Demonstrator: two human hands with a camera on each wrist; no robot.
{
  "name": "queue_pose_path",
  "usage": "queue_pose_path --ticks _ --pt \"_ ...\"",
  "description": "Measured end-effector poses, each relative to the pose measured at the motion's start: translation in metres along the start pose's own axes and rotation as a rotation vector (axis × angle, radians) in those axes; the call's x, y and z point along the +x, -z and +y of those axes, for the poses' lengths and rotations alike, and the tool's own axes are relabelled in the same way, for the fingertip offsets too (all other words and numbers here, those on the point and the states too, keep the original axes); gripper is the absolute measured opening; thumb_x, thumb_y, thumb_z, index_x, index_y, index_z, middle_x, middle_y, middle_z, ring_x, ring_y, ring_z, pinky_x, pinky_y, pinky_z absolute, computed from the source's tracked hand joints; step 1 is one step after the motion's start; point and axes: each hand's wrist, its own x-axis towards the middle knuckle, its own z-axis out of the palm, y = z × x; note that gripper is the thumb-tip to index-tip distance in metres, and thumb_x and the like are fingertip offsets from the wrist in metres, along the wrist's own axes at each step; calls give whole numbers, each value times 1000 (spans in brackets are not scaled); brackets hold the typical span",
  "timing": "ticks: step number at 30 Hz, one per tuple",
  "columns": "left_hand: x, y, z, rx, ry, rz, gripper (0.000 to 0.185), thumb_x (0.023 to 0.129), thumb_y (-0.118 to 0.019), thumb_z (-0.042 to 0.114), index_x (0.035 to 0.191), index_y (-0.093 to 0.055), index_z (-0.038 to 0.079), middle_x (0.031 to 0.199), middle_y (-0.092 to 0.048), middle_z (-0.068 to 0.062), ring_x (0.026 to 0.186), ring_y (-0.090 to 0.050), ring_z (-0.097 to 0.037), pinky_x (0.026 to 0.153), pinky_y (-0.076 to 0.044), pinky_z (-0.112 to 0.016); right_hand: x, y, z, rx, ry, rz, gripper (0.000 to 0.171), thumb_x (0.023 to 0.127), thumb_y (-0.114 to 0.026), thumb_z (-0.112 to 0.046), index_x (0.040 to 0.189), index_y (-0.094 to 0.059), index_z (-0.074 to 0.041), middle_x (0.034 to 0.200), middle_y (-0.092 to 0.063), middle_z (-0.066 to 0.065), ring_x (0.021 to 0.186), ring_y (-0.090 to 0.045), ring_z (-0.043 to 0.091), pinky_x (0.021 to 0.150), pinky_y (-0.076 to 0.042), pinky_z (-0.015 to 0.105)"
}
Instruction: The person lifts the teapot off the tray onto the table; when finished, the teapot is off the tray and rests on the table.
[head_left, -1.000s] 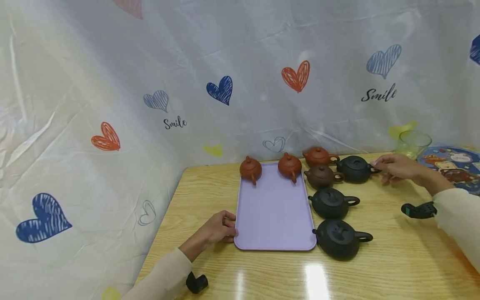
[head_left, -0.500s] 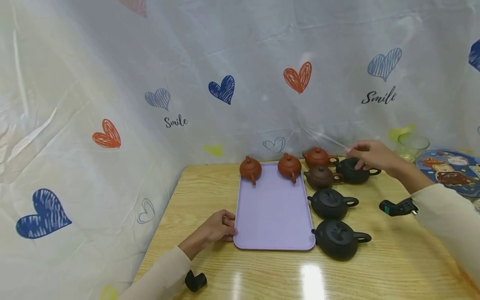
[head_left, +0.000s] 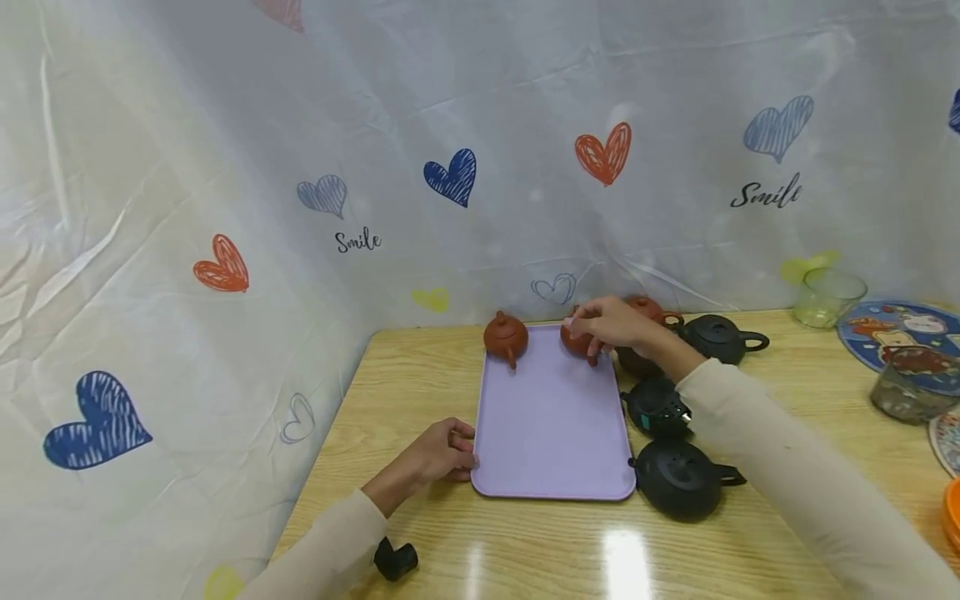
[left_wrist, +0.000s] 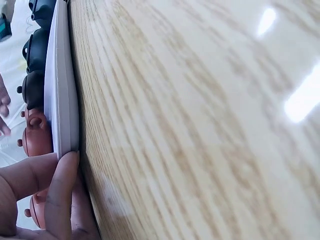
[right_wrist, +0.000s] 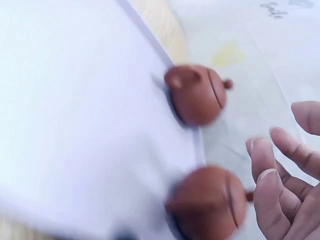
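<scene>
A lilac tray (head_left: 555, 433) lies on the table with two small reddish-brown teapots (head_left: 506, 337) at its far corners. My left hand (head_left: 441, 452) pinches the tray's left rim near the front corner; the left wrist view shows fingertips on the rim (left_wrist: 62, 100). Over the far right corner is my right hand (head_left: 609, 323), partly covering the second reddish-brown teapot (head_left: 576, 340). In the right wrist view its fingers (right_wrist: 270, 195) are loosely bent, apart from that teapot (right_wrist: 210, 205), with nothing between them.
Along the tray's right side stand several more teapots, among them a large black teapot (head_left: 682, 479) and a black one (head_left: 716, 337) at the back. Further right are a clear glass (head_left: 828, 298), a dark glass (head_left: 911, 387) and a round patterned mat (head_left: 862, 337).
My right hand has moved left from the back black teapot's handle, across that teapot, to above the tray's right reddish-brown teapot. The left hand stays at the tray's rim.
</scene>
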Motion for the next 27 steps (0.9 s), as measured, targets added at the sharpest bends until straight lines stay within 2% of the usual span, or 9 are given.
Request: queue_pose_path --ticks 3,6,10,14,19,24,27 --pt "1 0 -1 -3 -1 -2 44 87 -69 -5 126 -49 -6 104 -57 -15 84 -64 -20 73 -63 -32 13 -21 -5 28 -35 -27 28 97 -63 -28 105 -70 -2 77 -66 9 60 -60 19 53 -50 35" --pt "2 1 -1 -4 1 -1 44 87 -69 -5 126 -50 -6 104 -56 -15 83 -64 -20 73 -63 -32 24 -39 -7 33 -60 -27 30 96 -64 -28 109 -70 -2 83 -71 8 58 -60 15 48 -47 29" --pt "2 1 0 0 2 0 44 86 -71 -4 126 -50 -5 104 -56 -15 83 -63 -20 73 -63 -31 35 -62 -5 63 -69 -10 32 96 -64 -26 113 -69 0 112 -71 14 63 -66 13 54 -51 24" --pt "2 1 0 -4 -2 -3 45 86 -70 -4 126 -50 -6 103 -56 -14 83 -63 -19 73 -63 -31 40 -82 -5 117 -106 7 31 95 -67 -29 111 -69 -3 110 -67 11 65 -66 13 58 -53 25" --pt "3 1 0 -11 -4 -6 44 86 -70 -5 126 -50 -6 103 -56 -14 82 -63 -19 73 -63 -31 46 -99 -6 156 -153 3 35 95 -68 -31 118 -69 -5 108 -65 7 67 -65 14 60 -54 25" --pt "3 1 0 -11 -3 -9 45 86 -70 -5 126 -50 -6 103 -56 -14 82 -62 -20 72 -63 -31 49 -108 -7 214 -188 -44 40 96 -66 -31 126 -64 -4 114 -65 9 70 -65 14 62 -55 23" --pt "3 1 0 -9 -1 -7 45 86 -70 -4 126 -50 -6 103 -56 -14 83 -62 -20 72 -63 -31 49 -110 -6 245 -200 -54 37 97 -65 -32 122 -64 -4 116 -63 9 73 -66 15 62 -55 22"
